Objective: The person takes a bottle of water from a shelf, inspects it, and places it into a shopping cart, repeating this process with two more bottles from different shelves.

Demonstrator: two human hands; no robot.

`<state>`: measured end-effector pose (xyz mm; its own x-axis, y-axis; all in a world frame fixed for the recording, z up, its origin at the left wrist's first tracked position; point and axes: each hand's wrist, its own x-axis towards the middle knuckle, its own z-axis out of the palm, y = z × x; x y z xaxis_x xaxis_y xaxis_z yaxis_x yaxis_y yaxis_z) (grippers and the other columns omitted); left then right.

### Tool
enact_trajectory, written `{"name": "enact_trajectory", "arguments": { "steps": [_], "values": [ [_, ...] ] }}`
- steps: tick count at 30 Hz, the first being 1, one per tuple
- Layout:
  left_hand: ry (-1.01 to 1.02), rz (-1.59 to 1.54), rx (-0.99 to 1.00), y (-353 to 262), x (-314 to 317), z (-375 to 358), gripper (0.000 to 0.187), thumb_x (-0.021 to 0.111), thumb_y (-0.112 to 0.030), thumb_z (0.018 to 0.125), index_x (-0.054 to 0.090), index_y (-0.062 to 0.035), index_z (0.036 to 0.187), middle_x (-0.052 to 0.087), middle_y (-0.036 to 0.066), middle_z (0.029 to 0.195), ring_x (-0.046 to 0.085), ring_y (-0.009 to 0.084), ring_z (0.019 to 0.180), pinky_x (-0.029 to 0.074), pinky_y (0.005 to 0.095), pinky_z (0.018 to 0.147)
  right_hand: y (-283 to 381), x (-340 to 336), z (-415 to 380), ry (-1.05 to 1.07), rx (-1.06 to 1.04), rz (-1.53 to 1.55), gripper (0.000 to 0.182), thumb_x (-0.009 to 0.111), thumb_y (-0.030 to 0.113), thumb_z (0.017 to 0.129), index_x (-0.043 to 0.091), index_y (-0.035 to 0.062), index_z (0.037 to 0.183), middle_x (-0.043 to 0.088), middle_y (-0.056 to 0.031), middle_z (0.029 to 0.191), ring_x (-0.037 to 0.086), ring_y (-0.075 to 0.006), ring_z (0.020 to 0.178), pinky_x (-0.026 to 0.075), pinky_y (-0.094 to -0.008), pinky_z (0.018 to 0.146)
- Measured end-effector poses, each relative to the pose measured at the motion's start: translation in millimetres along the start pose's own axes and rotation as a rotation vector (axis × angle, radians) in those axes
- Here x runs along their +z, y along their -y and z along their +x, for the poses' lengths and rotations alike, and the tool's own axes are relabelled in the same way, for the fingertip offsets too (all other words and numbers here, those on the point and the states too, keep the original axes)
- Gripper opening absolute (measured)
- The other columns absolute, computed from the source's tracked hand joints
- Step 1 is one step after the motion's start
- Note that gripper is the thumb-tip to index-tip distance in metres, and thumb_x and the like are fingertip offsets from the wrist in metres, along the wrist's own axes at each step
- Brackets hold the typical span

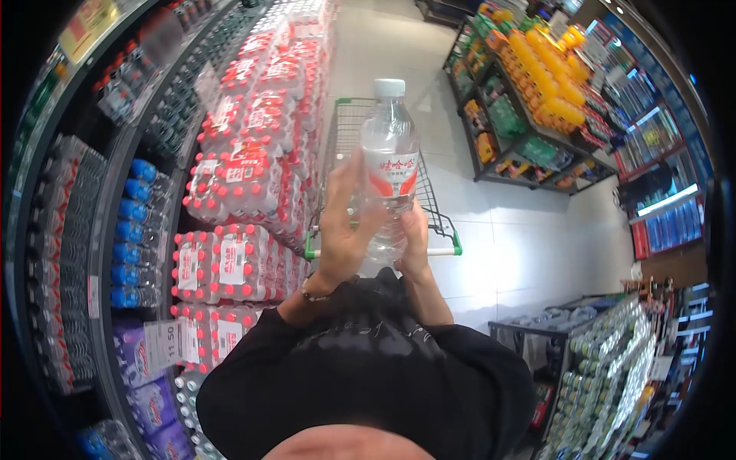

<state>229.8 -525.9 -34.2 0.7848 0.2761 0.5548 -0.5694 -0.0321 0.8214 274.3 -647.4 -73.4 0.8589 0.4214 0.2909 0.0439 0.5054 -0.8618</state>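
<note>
A clear plastic water bottle with a white cap and a red-and-white label stands upright in front of my chest. My right hand grips its lower right side, with the thumb on the front and the other fingers mostly hidden behind it. Along the bottle's left side, my left hand is raised and slightly blurred. Its fingers are stretched upward and its thumb overlaps the lower bottle. Just beyond both hands is a wire shopping cart with green corners, partly covered by the bottle and hands.
Shrink-wrapped packs of red-capped bottles are stacked along the left, beside shelves with blue-capped bottles. A display rack carries orange drink bottles at the right. Lower right stands another bottle stack. Tiled floor runs ahead.
</note>
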Motion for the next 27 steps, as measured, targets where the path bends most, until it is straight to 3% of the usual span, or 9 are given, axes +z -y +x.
{"name": "enact_trajectory", "arguments": {
  "steps": [2, 5, 6, 10, 14, 18, 21, 24, 27],
  "values": [
    [0.065, -0.028, 0.027, 10.0, -6.3, 1.9, 0.069, 0.067, -0.009, 0.09, 0.033, 0.0066, 0.149, 0.047, 0.017, 0.141, 0.047, 0.0246, 0.128, 0.037, 0.0379, 0.108, -1.8, -5.3, -14.7, -0.039, 0.018, 0.003, 0.082, 0.06, 0.051, 0.092, 0.036, -0.0092, 0.143, 0.056, -0.0155, 0.131, 0.055, -0.0217, 0.119, 0.043, -0.0342, 0.101],
    [0.062, -0.304, -0.202, 16.1, -15.0, -3.2, 0.072, 0.071, -0.009, 0.087, 0.035, 0.0057, 0.147, 0.055, 0.015, 0.132, 0.054, 0.0219, 0.119, 0.042, 0.0361, 0.102, -7.0, -10.7, -27.1, -0.029, 0.022, -0.019, 0.084, 0.061, 0.051, 0.091, 0.037, -0.0099, 0.143, 0.056, -0.0161, 0.131, 0.056, -0.0202, 0.118, 0.044, -0.0333, 0.101],
    [0.049, -0.29, -0.217, 21.6, -18.4, -4.6, 0.069, 0.073, -0.009, 0.085, 0.04, 0.0049, 0.144, 0.062, 0.013, 0.125, 0.06, 0.019, 0.109, 0.047, 0.0336, 0.096, -14.6, -13.0, -32.5, -0.018, 0.036, -0.017, 0.084, 0.061, 0.052, 0.091, 0.037, -0.0099, 0.143, 0.056, -0.016, 0.131, 0.057, -0.0199, 0.117, 0.045, -0.033, 0.099],
    [0.133, -0.195, -0.3, 27.8, -40.2, -14.8, 0.063, 0.077, -0.011, 0.082, 0.05, 0.004, 0.137, 0.066, 0.012, 0.12, 0.065, 0.0178, 0.101, 0.051, 0.0323, 0.09, -37.1, -13.7, -50.2, -0.007, 0.134, 0.042, 0.076, 0.061, 0.047, 0.092, 0.041, -0.009, 0.14, 0.056, -0.0153, 0.13, 0.055, -0.0209, 0.119, 0.042, -0.0339, 0.102],
    [0.171, -0.137, -0.41, 29.6, -59.6, -21.5, 0.068, 0.078, -0.005, 0.081, 0.044, 0.0092, 0.139, 0.063, 0.014, 0.123, 0.062, 0.0183, 0.112, 0.048, 0.0318, 0.097, -50.6, -3.3, -49.4, -0.035, 0.119, -0.18, 0.061, 0.061, 0.035, 0.094, 0.047, -0.0067, 0.136, 0.059, -0.0139, 0.126, 0.054, -0.0215, 0.119, 0.04, -0.0345, 0.103],
    [0.095, -0.147, -0.413, 55.4, -82.5, -33.9, 0.069, 0.08, -0.004, 0.079, 0.046, 0.008, 0.138, 0.065, 0.014, 0.122, 0.064, 0.0187, 0.11, 0.05, 0.0315, 0.094, -64.0, -27.2, -31.6, 0.239, 0.153, -0.534, 0.051, 0.065, 0.023, 0.09, 0.053, -0.0006, 0.133, 0.059, -0.0133, 0.125, 0.058, -0.023, 0.113, 0.043, -0.0356, 0.1],
    [0.077, -0.029, -0.41, 63.3, -85.0, -29.8, 0.072, 0.081, -0.005, 0.076, 0.047, 0.0078, 0.138, 0.065, 0.015, 0.123, 0.065, 0.0182, 0.109, 0.051, 0.0315, 0.092, -42.3, -39.7, 0.3, 0.411, 0.391, -0.619, 0.053, 0.067, 0.019, 0.088, 0.052, 0.0005, 0.136, 0.059, -0.0136, 0.126, 0.061, -0.0237, 0.109, 0.047, -0.0372, 0.097],
    [0.066, 0.15, -0.379, 92.1, -73.3, -24.5, 0.075, 0.083, -0.007, 0.074, 0.047, 0.0086, 0.137, 0.065, 0.016, 0.123, 0.065, 0.0177, 0.108, 0.052, 0.0309, 0.09, -20.5, -49.4, 29.8, 0.285, 0.259, -0.598, 0.058, 0.064, 0.033, 0.094, 0.049, 0.0018, 0.141, 0.058, -0.0129, 0.125, 0.063, -0.0208, 0.105, 0.052, -0.0338, 0.089],
    [0.13, 0.388, -0.34, 128.0, -57.6, -15.3, 0.075, 0.084, -0.009, 0.072, 0.049, 0.0057, 0.137, 0.065, 0.017, 0.122, 0.065, 0.0199, 0.11, 0.052, 0.0321, 0.09, -13.1, -71.8, 55.1, 0.183, 0.333, -0.448, 0.051, 0.064, 0.024, 0.095, 0.051, 0.0011, 0.139, 0.059, -0.012, 0.122, 0.064, -0.0181, 0.101, 0.054, -0.0305, 0.086]
  ]
}}
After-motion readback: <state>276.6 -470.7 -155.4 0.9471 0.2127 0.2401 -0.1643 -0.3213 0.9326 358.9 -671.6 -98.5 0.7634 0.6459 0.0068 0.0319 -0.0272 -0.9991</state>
